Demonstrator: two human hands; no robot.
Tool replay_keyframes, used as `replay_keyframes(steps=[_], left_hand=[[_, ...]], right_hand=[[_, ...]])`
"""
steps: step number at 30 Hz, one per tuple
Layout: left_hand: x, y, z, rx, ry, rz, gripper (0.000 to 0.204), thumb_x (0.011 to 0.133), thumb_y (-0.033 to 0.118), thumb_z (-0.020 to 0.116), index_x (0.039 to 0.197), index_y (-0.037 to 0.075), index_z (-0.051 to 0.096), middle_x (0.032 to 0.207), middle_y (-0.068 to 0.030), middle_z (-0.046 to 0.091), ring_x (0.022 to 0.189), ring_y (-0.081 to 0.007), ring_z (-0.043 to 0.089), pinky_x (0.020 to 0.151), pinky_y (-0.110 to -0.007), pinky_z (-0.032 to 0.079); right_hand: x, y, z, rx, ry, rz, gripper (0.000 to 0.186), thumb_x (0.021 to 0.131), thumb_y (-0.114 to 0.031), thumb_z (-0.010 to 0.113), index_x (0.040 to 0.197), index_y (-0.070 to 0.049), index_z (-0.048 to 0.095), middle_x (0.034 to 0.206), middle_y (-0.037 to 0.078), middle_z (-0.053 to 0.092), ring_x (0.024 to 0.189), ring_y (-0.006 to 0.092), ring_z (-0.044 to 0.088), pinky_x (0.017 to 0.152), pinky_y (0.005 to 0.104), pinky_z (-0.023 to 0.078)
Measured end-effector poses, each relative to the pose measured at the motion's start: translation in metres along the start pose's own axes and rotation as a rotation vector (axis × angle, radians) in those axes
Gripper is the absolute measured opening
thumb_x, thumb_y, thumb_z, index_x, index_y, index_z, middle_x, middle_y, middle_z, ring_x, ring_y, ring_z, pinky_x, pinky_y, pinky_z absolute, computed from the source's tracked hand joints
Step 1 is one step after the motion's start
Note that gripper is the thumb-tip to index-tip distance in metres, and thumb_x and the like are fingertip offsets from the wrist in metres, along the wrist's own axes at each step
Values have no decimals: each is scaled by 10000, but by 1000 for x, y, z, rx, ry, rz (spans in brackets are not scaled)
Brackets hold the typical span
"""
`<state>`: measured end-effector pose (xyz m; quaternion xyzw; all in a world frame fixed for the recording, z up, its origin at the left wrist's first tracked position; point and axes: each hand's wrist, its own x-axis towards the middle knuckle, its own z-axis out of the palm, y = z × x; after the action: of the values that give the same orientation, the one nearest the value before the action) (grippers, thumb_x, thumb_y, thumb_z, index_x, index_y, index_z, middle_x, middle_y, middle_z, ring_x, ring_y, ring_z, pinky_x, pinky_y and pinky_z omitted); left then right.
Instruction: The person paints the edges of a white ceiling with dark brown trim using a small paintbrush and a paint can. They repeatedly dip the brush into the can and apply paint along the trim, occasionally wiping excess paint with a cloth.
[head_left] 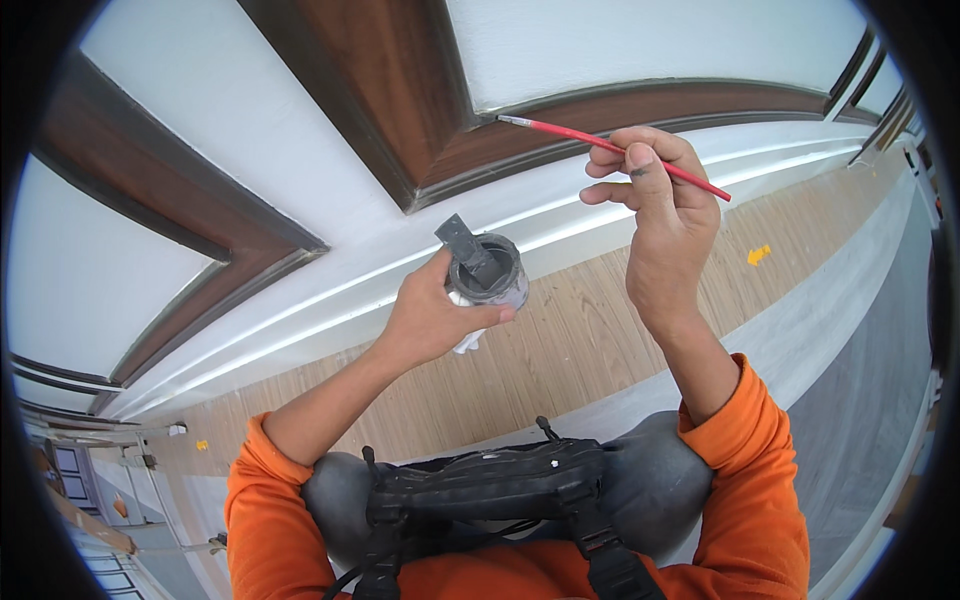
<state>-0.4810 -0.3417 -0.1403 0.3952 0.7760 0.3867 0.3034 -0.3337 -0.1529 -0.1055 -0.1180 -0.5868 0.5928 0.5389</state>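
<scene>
Between the thumb and fingers of my right hand is a thin red paintbrush. Its pale tip meets the dark edge of the brown wood moulding, at an inner corner beside a white panel. Lower and to the left, my left hand is wrapped round a small paint can with grey paint inside. A flat grey strip, coated in paint, leans out over the can's rim. Something white, perhaps a cloth, shows beneath the can by my fingers.
A white skirting runs along the wall's foot, above a wood-look floor with a yellow arrow mark. A black strapped bag lies across my lap. Metal bars stand at the far left.
</scene>
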Motion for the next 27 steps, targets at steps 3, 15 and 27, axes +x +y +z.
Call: replay_keyframes(steps=[3, 15, 27], left_hand=[[0, -2, 0, -18, -9, -4, 679, 730, 273, 959, 1284, 10, 666, 1217, -135, 755, 1158, -232, 701, 1053, -347, 501], [0, -9, -1, 15, 1, 40, 702, 716, 309, 959, 1282, 17, 665, 1206, -151, 760, 1143, -262, 719, 1027, -355, 520], [-4, -1, -4, -21, -20, -20, 685, 731, 205, 971, 1316, 40, 655, 1209, -87, 741, 1167, -197, 672, 1076, -355, 480]], right_hand=[[-4, -3, 4, 15, -38, 49, 192, 1086, -120, 593, 1151, 34, 688, 1005, 127, 731, 933, 187, 727, 714, 311, 649], [-3, 5, -3, -25, -15, -36, 204, 1093, -134, 584, 1149, 32, 688, 990, 141, 740, 931, 192, 744, 711, 311, 664], [-4, 5, 1, -99, -27, -74, 202, 1099, -125, 576, 1162, 34, 683, 1007, 140, 729, 933, 192, 735, 714, 319, 665]])
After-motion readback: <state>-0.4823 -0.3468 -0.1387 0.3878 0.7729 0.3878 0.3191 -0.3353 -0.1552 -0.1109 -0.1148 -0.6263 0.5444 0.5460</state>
